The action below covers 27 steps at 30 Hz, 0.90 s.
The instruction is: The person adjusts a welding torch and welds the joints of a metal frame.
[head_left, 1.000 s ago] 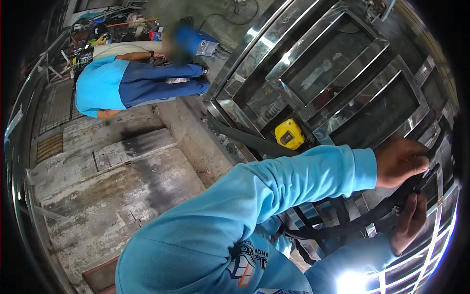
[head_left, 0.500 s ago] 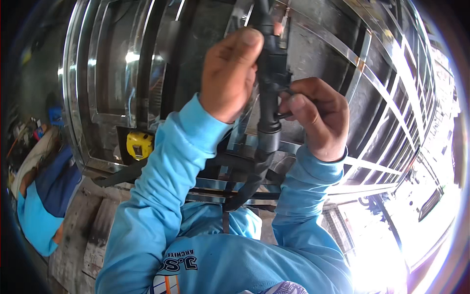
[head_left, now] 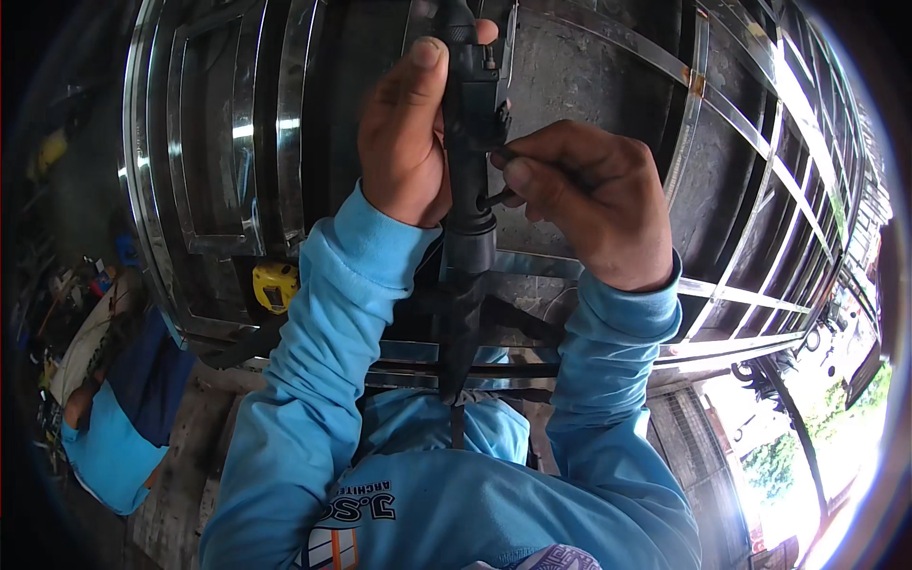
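Observation:
A black tube-shaped device (head_left: pixel 470 185) with a ridged upper end and a box-like part along its side is held upright in front of me, over the metal frames. My left hand (head_left: pixel 404 142) wraps its upper part from the left, thumb pressed along the edge. On the other side, my right hand (head_left: pixel 589 195) pinches a short dark rod-like piece (head_left: pixel 496 199) between thumb and fingertips, where it meets the tube. Below the tube, dark strap-like material (head_left: pixel 463 332) hangs toward my lap. The exact kind of device cannot be made out.
Shiny metal frames (head_left: pixel 703 104) of square tube cover the surface ahead. A yellow tape measure (head_left: pixel 275 285) rests beside my left forearm. At the left, a person in a light blue top (head_left: pixel 114 446) bends low near scattered tools. Bright daylight comes in at the lower right.
Both hands and the black device have shifted left and slightly upward in view. The small rod at my right fingertips shows more plainly. Both hands keep their grip.

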{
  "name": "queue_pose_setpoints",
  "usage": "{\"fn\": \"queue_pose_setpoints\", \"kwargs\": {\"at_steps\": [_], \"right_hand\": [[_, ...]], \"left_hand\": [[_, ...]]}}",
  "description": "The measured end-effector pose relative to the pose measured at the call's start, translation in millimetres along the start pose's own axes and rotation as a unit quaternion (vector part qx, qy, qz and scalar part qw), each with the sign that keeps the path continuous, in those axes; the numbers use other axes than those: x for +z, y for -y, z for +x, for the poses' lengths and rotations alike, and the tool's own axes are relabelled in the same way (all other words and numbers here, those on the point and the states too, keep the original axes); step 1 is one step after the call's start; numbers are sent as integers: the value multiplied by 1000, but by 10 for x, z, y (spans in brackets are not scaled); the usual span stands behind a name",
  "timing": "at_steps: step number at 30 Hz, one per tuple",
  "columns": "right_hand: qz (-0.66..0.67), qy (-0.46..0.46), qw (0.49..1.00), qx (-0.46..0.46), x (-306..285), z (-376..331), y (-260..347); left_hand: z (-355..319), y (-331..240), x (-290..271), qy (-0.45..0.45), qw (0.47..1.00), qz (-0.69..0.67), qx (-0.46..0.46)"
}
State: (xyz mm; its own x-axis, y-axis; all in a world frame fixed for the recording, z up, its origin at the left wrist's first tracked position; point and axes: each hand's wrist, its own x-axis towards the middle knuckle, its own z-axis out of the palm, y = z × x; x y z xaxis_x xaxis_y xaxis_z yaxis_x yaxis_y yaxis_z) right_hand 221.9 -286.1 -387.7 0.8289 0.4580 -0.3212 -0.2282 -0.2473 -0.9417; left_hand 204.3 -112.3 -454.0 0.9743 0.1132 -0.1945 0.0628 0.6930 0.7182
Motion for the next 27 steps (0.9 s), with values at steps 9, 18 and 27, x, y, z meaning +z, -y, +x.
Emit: {"fn": "queue_pose_setpoints", "kwargs": {"at_steps": [9, 18, 27], "right_hand": [[-18, -22, 1000, 6, 23, -30, -75], [35, -164, 974, -152, 407, 73, -174], [156, -107, 976, -104, 420, 111, -191]], "left_hand": [[-81, 78, 92, -30, 989, 145, 13], [-83, 118, 153, -12, 995, 80, 61], [-85, 81, 108, 11, 991, 124, 45]]}}
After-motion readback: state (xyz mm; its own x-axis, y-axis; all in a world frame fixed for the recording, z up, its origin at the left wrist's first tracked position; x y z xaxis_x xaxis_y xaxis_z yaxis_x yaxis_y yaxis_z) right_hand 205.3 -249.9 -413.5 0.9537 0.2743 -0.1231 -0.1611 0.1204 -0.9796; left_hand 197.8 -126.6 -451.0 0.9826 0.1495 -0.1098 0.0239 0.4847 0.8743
